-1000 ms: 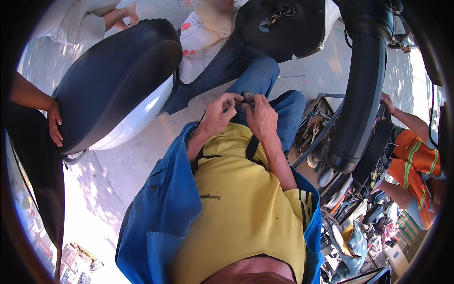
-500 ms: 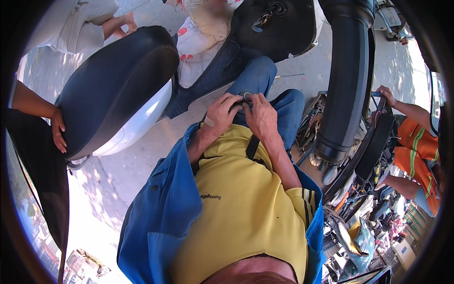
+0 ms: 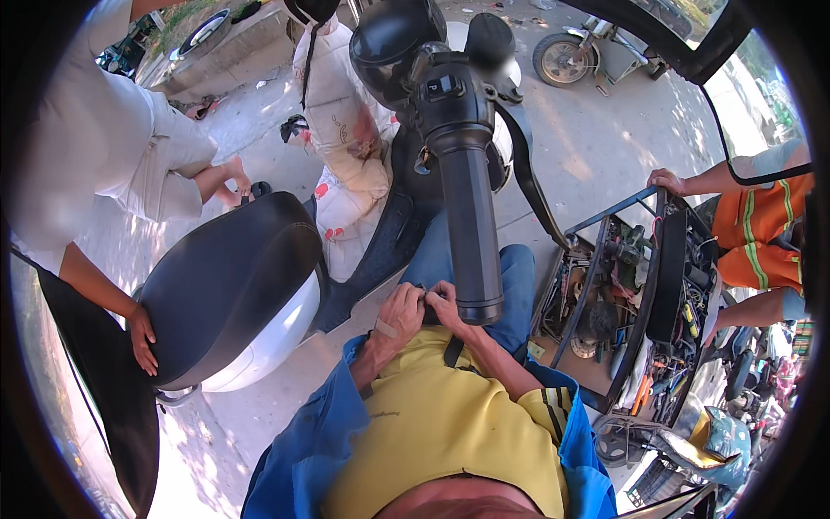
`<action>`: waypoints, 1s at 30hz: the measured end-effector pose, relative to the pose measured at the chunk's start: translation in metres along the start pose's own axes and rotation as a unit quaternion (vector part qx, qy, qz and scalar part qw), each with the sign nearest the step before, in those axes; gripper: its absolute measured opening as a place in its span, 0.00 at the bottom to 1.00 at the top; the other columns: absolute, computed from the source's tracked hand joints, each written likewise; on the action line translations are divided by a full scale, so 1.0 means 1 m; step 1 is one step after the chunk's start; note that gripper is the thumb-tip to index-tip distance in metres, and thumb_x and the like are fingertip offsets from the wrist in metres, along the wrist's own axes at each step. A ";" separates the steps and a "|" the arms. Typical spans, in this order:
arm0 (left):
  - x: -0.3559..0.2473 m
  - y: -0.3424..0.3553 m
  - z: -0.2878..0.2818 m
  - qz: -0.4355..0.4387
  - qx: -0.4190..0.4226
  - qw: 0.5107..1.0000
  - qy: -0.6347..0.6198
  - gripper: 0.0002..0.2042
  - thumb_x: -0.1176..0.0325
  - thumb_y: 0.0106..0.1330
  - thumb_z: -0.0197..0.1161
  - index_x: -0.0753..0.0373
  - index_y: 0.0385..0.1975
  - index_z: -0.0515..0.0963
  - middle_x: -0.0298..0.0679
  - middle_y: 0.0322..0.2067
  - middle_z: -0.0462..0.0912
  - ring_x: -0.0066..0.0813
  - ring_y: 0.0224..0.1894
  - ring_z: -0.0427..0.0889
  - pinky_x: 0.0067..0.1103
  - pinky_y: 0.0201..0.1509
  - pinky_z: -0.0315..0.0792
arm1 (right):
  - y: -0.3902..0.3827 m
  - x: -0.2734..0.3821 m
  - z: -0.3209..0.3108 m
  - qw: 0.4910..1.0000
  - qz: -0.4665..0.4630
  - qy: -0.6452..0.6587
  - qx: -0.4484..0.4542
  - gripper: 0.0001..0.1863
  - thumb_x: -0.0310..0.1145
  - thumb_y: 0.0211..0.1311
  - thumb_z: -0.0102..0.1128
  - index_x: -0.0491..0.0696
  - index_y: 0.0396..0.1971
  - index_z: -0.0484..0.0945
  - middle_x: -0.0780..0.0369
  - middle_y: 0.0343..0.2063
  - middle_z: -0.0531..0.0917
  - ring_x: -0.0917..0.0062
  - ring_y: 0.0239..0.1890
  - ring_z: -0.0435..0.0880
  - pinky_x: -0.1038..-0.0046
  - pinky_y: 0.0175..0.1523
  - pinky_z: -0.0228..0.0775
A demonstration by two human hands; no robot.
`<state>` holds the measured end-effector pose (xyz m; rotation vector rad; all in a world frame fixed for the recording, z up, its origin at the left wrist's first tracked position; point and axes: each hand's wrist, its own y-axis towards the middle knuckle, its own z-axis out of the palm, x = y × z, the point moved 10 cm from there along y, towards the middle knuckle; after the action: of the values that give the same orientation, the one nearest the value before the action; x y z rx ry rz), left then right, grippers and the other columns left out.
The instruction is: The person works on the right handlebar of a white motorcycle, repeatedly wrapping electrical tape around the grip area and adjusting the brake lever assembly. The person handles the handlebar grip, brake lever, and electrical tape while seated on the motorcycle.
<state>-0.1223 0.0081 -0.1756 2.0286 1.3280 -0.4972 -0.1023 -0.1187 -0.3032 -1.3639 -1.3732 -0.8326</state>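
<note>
My left hand (image 3: 399,315) and my right hand (image 3: 444,305) meet just above my lap, fingers pinched together. Whatever small dark piece they hold between the fingertips is mostly hidden. A strip of tape is on the back of the left hand. Right beside my right hand, the black handlebar grip (image 3: 471,225) of a scooter hangs over my knee. Above the grip sits its switch housing (image 3: 445,91), with a brake lever (image 3: 532,177) curving off to the right. To the left is the scooter's black seat (image 3: 229,281).
Another person's hand (image 3: 143,339) rests on the seat's rear. At right, a cart (image 3: 653,285) full of tools stands by a person in an orange vest, whose hand (image 3: 667,181) grips its frame. A padded white apron (image 3: 333,130) covers the scooter's front. Farther off stands a parked vehicle (image 3: 566,60).
The view has tilted upward, bringing the handlebar and the ground beyond into sight. My hands stay together at my lap; the round shiny piece seen between them before no longer shows.
</note>
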 end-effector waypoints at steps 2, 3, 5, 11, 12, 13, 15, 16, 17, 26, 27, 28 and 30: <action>-0.002 -0.002 -0.005 0.011 -0.024 1.000 0.008 0.08 0.80 0.61 0.64 0.64 0.37 0.74 0.45 0.34 0.76 0.48 0.39 0.81 0.37 0.42 0.77 | -0.005 0.016 -0.010 0.997 0.075 0.012 0.002 0.23 0.47 0.64 0.57 0.39 0.40 0.83 0.46 0.31 0.86 0.53 0.38 0.86 0.61 0.45 0.77; -0.017 0.000 -0.015 0.022 -0.050 0.998 0.016 0.08 0.81 0.61 0.64 0.64 0.37 0.74 0.45 0.34 0.76 0.48 0.38 0.81 0.36 0.42 0.77 | -0.004 0.015 -0.017 0.999 0.041 -0.024 -0.024 0.21 0.45 0.64 0.58 0.39 0.39 0.82 0.47 0.32 0.86 0.54 0.37 0.87 0.61 0.44 0.77; -0.038 0.010 -0.047 0.011 -0.124 0.992 0.013 0.08 0.81 0.64 0.64 0.66 0.40 0.75 0.45 0.36 0.78 0.46 0.37 0.82 0.32 0.42 0.78 | -0.002 0.028 -0.022 0.994 -0.037 -0.095 -0.036 0.16 0.41 0.63 0.60 0.41 0.37 0.82 0.51 0.33 0.86 0.56 0.36 0.87 0.61 0.43 0.77; -0.027 0.067 -0.113 -0.131 -0.161 0.949 -0.238 0.03 0.76 0.75 0.61 0.68 0.43 0.78 0.35 0.37 0.80 0.22 0.36 0.79 0.19 0.46 0.75 | -0.042 0.110 0.007 0.892 -0.240 -0.378 0.058 0.12 0.34 0.58 0.67 0.51 0.43 0.84 0.59 0.38 0.86 0.61 0.40 0.87 0.58 0.41 0.81; -0.018 0.070 -0.122 -0.161 -0.178 0.924 -0.298 0.04 0.76 0.75 0.61 0.68 0.44 0.78 0.34 0.37 0.80 0.21 0.36 0.78 0.19 0.46 0.75 | -0.042 0.105 0.013 0.890 -0.242 -0.379 0.075 0.12 0.35 0.58 0.67 0.51 0.42 0.84 0.60 0.38 0.85 0.62 0.40 0.87 0.58 0.41 0.81; -0.013 0.073 -0.131 -0.168 -0.190 0.907 -0.337 0.04 0.76 0.75 0.61 0.68 0.45 0.79 0.34 0.38 0.80 0.20 0.36 0.78 0.19 0.46 0.75 | -0.043 0.098 0.019 0.888 -0.243 -0.379 0.093 0.12 0.36 0.58 0.68 0.51 0.42 0.84 0.61 0.39 0.85 0.62 0.40 0.87 0.59 0.41 0.81; -0.015 0.095 -0.142 -0.171 -0.200 0.868 -0.421 0.05 0.76 0.74 0.63 0.67 0.46 0.80 0.35 0.39 0.82 0.20 0.36 0.79 0.20 0.45 0.76 | -0.040 0.100 0.017 0.884 -0.257 -0.375 0.109 0.13 0.38 0.59 0.70 0.51 0.41 0.84 0.62 0.42 0.84 0.64 0.39 0.88 0.61 0.40 0.81; -0.017 0.106 -0.147 -0.163 -0.201 0.867 -0.427 0.05 0.76 0.74 0.62 0.67 0.46 0.80 0.35 0.40 0.82 0.21 0.36 0.79 0.20 0.45 0.76 | -0.040 0.110 0.010 0.891 -0.269 -0.354 0.090 0.12 0.39 0.60 0.69 0.50 0.40 0.84 0.62 0.41 0.83 0.64 0.38 0.88 0.62 0.39 0.81; -0.017 0.116 -0.152 -0.155 -0.201 0.865 -0.433 0.05 0.76 0.75 0.62 0.67 0.46 0.80 0.36 0.41 0.83 0.21 0.37 0.80 0.20 0.45 0.76 | -0.042 0.120 0.003 0.897 -0.282 -0.332 0.072 0.11 0.40 0.62 0.68 0.50 0.39 0.83 0.62 0.41 0.82 0.65 0.37 0.88 0.63 0.39 0.81; -0.074 0.218 -0.152 -0.062 -0.126 0.803 -0.579 0.09 0.78 0.69 0.68 0.65 0.46 0.78 0.40 0.39 0.88 0.22 0.35 0.87 0.17 0.38 0.81 | 0.021 0.231 -0.130 0.960 -0.097 0.227 -0.130 0.06 0.30 0.73 0.63 0.43 0.37 0.83 0.63 0.33 0.87 0.80 0.27 0.83 0.77 0.32 0.73; -0.074 0.226 -0.152 -0.052 -0.132 0.813 -0.564 0.11 0.78 0.68 0.69 0.66 0.47 0.78 0.40 0.38 0.88 0.22 0.34 0.87 0.16 0.36 0.81 | 0.027 0.252 -0.143 0.945 -0.110 0.280 -0.130 0.09 0.33 0.75 0.62 0.42 0.40 0.82 0.64 0.33 0.86 0.82 0.28 0.83 0.79 0.32 0.72; -0.076 0.232 -0.154 -0.042 -0.139 0.822 -0.550 0.12 0.79 0.66 0.71 0.66 0.47 0.78 0.40 0.37 0.88 0.22 0.33 0.87 0.16 0.34 0.81 | 0.033 0.272 -0.154 0.927 -0.123 0.330 -0.128 0.11 0.36 0.76 0.61 0.42 0.43 0.81 0.64 0.34 0.86 0.85 0.29 0.83 0.81 0.32 0.71; -0.070 0.240 -0.156 -0.076 -0.157 0.822 -0.542 0.15 0.79 0.63 0.73 0.67 0.47 0.78 0.42 0.37 0.88 0.22 0.33 0.88 0.16 0.34 0.81 | 0.046 0.300 -0.168 0.906 -0.157 0.372 -0.126 0.16 0.40 0.77 0.61 0.40 0.48 0.80 0.64 0.33 0.85 0.83 0.29 0.82 0.80 0.32 0.72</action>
<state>0.0616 0.0056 0.0548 1.0076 0.7439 -1.1835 0.0086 -0.1826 0.0192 -0.8467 -0.8918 -1.5946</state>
